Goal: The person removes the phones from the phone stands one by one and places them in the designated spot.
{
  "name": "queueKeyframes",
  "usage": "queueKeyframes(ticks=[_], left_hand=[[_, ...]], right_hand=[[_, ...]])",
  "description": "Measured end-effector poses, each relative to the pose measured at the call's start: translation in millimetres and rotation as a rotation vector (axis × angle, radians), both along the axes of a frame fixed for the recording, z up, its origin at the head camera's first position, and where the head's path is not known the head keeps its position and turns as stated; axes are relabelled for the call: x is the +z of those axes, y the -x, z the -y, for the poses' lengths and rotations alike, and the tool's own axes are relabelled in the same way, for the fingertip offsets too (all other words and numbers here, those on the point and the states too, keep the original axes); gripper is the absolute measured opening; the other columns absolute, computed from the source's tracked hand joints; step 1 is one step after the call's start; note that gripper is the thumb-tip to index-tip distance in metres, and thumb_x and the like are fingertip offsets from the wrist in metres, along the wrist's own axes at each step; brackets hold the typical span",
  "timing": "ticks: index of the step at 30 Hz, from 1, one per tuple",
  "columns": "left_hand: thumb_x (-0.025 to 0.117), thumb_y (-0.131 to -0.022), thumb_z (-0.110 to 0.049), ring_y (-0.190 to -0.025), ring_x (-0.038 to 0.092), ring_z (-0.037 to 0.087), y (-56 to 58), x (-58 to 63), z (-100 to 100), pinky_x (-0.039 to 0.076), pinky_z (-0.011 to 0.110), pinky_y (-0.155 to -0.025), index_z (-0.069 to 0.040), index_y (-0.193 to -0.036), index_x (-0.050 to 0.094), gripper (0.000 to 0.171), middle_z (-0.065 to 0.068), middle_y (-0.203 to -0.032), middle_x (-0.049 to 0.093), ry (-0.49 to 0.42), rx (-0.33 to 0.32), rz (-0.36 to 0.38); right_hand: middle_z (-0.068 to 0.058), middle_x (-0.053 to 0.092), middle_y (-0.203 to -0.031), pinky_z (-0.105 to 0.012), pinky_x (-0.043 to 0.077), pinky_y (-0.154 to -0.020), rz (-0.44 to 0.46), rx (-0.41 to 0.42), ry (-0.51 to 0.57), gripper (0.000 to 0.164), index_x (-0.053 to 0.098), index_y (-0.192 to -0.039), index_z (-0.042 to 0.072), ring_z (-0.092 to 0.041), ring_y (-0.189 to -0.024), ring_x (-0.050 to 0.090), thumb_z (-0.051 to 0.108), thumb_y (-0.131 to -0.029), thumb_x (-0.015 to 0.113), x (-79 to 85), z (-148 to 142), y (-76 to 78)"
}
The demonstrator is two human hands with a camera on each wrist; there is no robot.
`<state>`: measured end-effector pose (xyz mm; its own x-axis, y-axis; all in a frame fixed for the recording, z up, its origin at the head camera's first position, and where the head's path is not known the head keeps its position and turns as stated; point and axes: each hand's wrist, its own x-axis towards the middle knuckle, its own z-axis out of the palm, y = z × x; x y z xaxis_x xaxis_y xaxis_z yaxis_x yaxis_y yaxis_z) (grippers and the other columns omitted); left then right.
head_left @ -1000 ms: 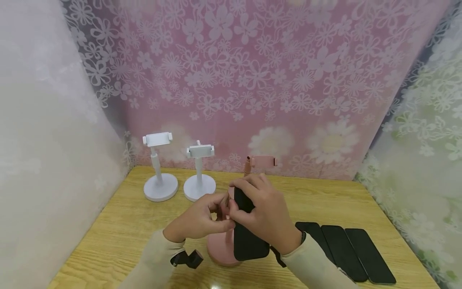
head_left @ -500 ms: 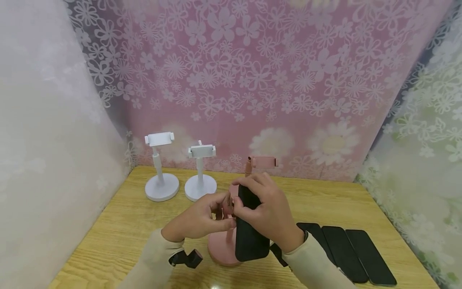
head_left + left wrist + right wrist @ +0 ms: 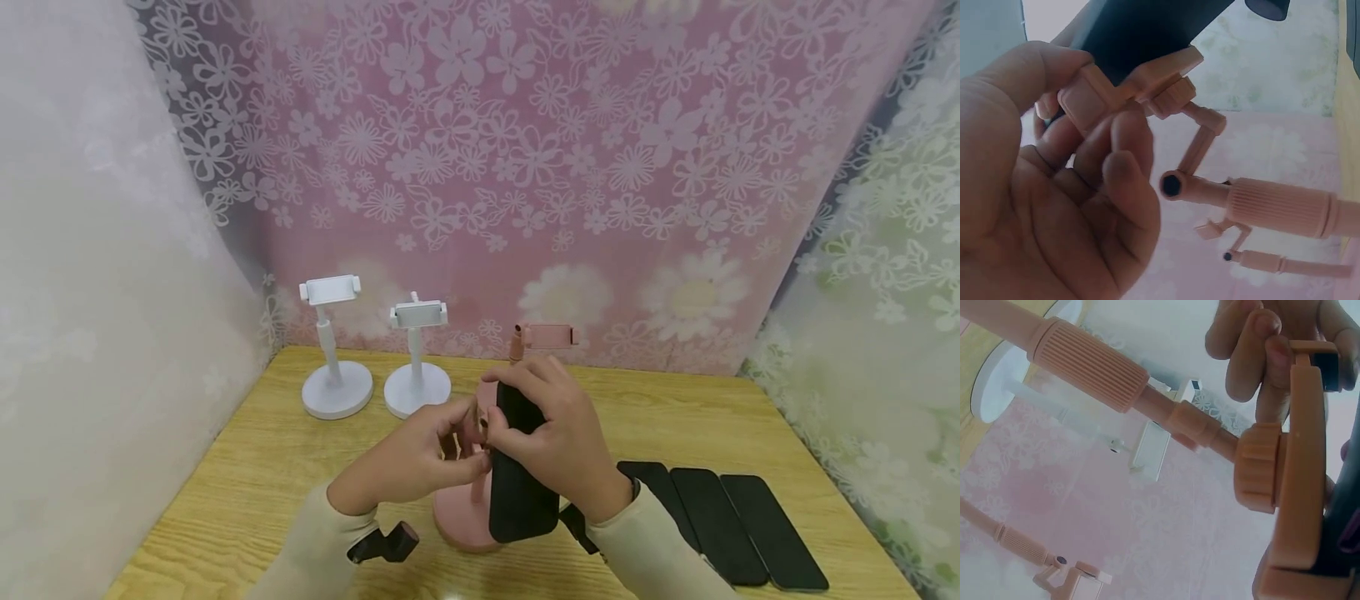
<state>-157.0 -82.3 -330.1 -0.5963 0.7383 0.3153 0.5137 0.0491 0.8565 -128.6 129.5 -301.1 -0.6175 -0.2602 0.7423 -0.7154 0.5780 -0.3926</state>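
In the head view my right hand (image 3: pixel 558 429) grips a black phone (image 3: pixel 523 500), held tilted in front of a pink phone stand with a round base (image 3: pixel 459 521). My left hand (image 3: pixel 420 454) is at the phone's left edge. The left wrist view shows its thumb and fingers pinching the end piece (image 3: pixel 1085 100) of the stand's clamp (image 3: pixel 1163 72), with the phone (image 3: pixel 1141 31) against the clamp. Seen from the right wrist, the phone (image 3: pixel 1341 531) lies along the clamp (image 3: pixel 1304 469), and left-hand fingers (image 3: pixel 1260 356) touch its upper end. The right hand's fingers behind the phone are mostly hidden.
Two white phone stands (image 3: pixel 336 387) (image 3: pixel 416 387) stand at the back left of the wooden table (image 3: pixel 277 467). Behind my hands is a second pink stand (image 3: pixel 550 336). Several dark phones (image 3: pixel 772 533) lie side by side at the right. Patterned cloth (image 3: pixel 487 167) surrounds the table.
The phone and my right hand have shifted very slightly right. Both hands keep their hold, and the stands and the phones on the table stay put.
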Motion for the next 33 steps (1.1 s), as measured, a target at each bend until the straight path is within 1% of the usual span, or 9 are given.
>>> queueKeyframes(ticks=[3, 9, 11, 14, 17, 20, 26, 30, 33], left_hand=[[0.067, -0.101, -0.020, -0.067, 0.056, 0.010, -4.6, 5.0, 1, 0.049, 0.026, -0.058, -0.016, -0.099, 0.057, 0.010, -0.005, -0.084, 0.061, 0.046, 0.028, -0.013], [0.068, -0.102, -0.026, -0.076, 0.060, 0.011, -11.5, 11.8, 2, 0.053, 0.027, -0.062, -0.022, -0.101, 0.059, 0.010, -0.008, -0.091, 0.065, 0.104, 0.071, -0.032], [0.069, -0.102, -0.027, -0.081, 0.059, 0.010, -13.6, 13.3, 2, 0.054, 0.027, -0.064, -0.025, -0.102, 0.059, 0.010, -0.010, -0.097, 0.064, 0.114, 0.085, -0.070], [0.069, -0.101, -0.023, -0.087, 0.056, 0.009, -16.9, 15.5, 0, 0.055, 0.026, -0.067, -0.026, -0.102, 0.059, 0.011, -0.012, -0.103, 0.059, 0.124, 0.114, -0.161], [0.068, -0.100, -0.016, -0.088, 0.054, 0.007, -19.5, 16.5, -2, 0.054, 0.023, -0.069, -0.025, -0.101, 0.058, 0.013, -0.013, -0.103, 0.057, 0.136, 0.149, -0.250], [0.068, -0.098, -0.012, -0.086, 0.053, 0.005, -21.4, 16.7, -4, 0.053, 0.022, -0.069, -0.024, -0.099, 0.059, 0.015, -0.014, -0.100, 0.057, 0.141, 0.183, -0.292], [0.071, -0.096, -0.011, -0.091, 0.054, 0.006, -22.3, 14.3, -3, 0.053, 0.022, -0.071, -0.023, -0.097, 0.061, 0.016, -0.014, -0.102, 0.059, 0.117, 0.211, -0.336], [0.075, -0.096, -0.015, -0.094, 0.054, 0.006, -22.0, 12.9, -3, 0.052, 0.022, -0.072, -0.023, -0.097, 0.063, 0.014, -0.014, -0.106, 0.060, 0.105, 0.225, -0.359], [0.076, -0.096, -0.018, -0.095, 0.054, 0.006, -21.8, 13.1, -4, 0.052, 0.022, -0.072, -0.024, -0.098, 0.064, 0.014, -0.014, -0.107, 0.060, 0.110, 0.235, -0.361]], right_hand=[[0.007, 0.068, -0.100, -0.027, 0.037, -0.062, -0.020, 0.008, 0.001, 0.035, 0.076, -0.115, 0.017, -0.011, -0.077, 0.044, 0.008, -0.082, 0.077, -0.1, -1, -0.6], [0.005, 0.067, -0.100, -0.028, 0.038, -0.065, -0.050, 0.024, -0.021, 0.034, 0.076, -0.116, 0.017, -0.012, -0.079, 0.047, 0.011, -0.082, 0.076, 0.1, -1, -1.9], [0.004, 0.067, -0.101, -0.029, 0.038, -0.066, -0.063, 0.038, -0.029, 0.034, 0.075, -0.117, 0.016, -0.012, -0.081, 0.048, 0.012, -0.083, 0.075, -0.2, -1, -2.5], [0.003, 0.067, -0.103, -0.029, 0.040, -0.067, -0.090, 0.059, -0.030, 0.035, 0.074, -0.119, 0.017, -0.013, -0.082, 0.050, 0.012, -0.084, 0.074, -1.4, -1, -3.6], [0.002, 0.067, -0.103, -0.028, 0.042, -0.068, -0.102, 0.071, -0.021, 0.036, 0.073, -0.120, 0.016, -0.014, -0.084, 0.052, 0.012, -0.084, 0.074, -3.1, 0, -4.5], [0.002, 0.067, -0.103, -0.027, 0.042, -0.068, -0.105, 0.072, -0.011, 0.036, 0.073, -0.120, 0.016, -0.014, -0.084, 0.052, 0.012, -0.084, 0.073, -4.9, 0, -4.4], [0.002, 0.067, -0.104, -0.027, 0.042, -0.069, -0.117, 0.075, 0.001, 0.037, 0.073, -0.120, 0.016, -0.014, -0.085, 0.053, 0.009, -0.083, 0.073, -9.3, 1, -2.8], [0.002, 0.068, -0.108, -0.027, 0.042, -0.069, -0.122, 0.077, 0.009, 0.038, 0.073, -0.120, 0.016, -0.014, -0.086, 0.054, 0.008, -0.083, 0.073, -12.0, 2, -2.4], [0.001, 0.069, -0.108, -0.027, 0.043, -0.070, -0.132, 0.076, 0.018, 0.039, 0.073, -0.120, 0.016, -0.015, -0.086, 0.054, 0.007, -0.082, 0.073, -13.4, 2, -2.3]])
